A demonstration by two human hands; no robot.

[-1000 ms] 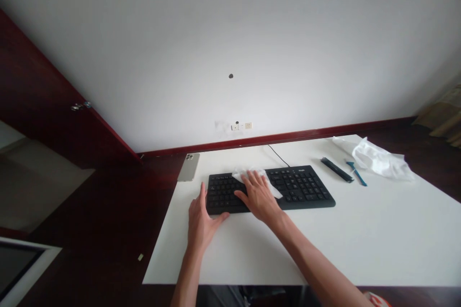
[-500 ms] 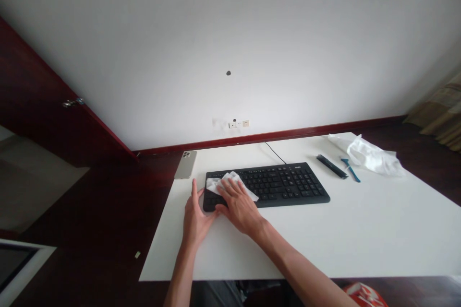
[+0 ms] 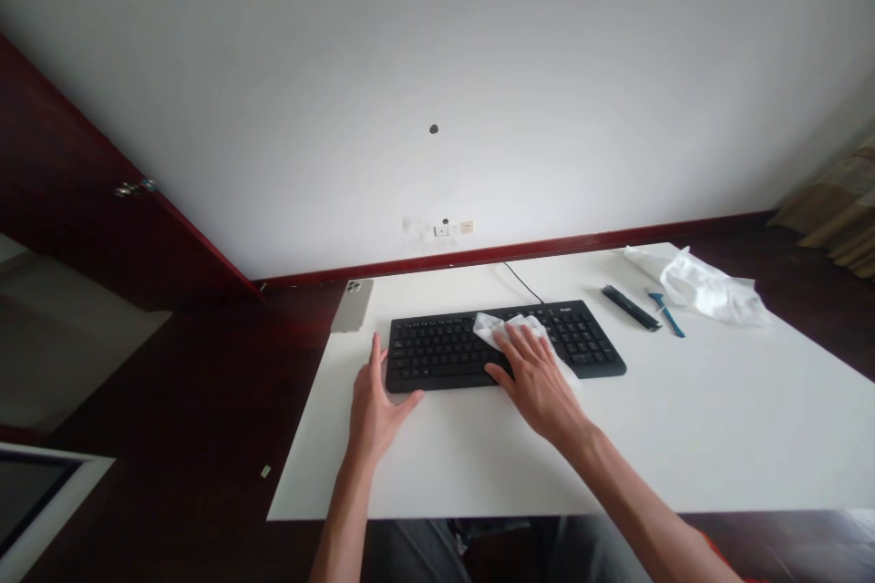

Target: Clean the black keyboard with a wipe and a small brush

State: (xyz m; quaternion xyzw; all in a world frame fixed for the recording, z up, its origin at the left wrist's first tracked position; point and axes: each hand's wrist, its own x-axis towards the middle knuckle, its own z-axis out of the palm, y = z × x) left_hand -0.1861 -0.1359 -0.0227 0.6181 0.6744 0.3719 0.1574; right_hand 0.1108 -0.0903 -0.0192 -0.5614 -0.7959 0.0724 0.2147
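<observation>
Nearest, the counter's bare front [image 3: 444,465] stretches before the person's legs, and both forearms reach across it. Beyond, the left hand [image 3: 373,405] stands with thumb and fingers spread wide around the near left corner of the keyboard [image 3: 437,351], the thumb along its front edge and the fingers beside its left end; firm contact is hard to tell. The right hand [image 3: 539,381] lies flat and grips nothing, its fingers over a crumpled white cloth [image 3: 488,328] on the keys, slightly right of the middle.

The keyboard lies straight ahead of the hands, its long axis running left to right across the person's front. The right hand is over it, the left at its end, so its length runs rightward from the left hand, under the cloth and past it.

Farther off, a phone [image 3: 352,305] lies beyond the left hand; rightward are a black strip [image 3: 630,308], a blue tool [image 3: 666,314] and a white bag [image 3: 711,287].
</observation>
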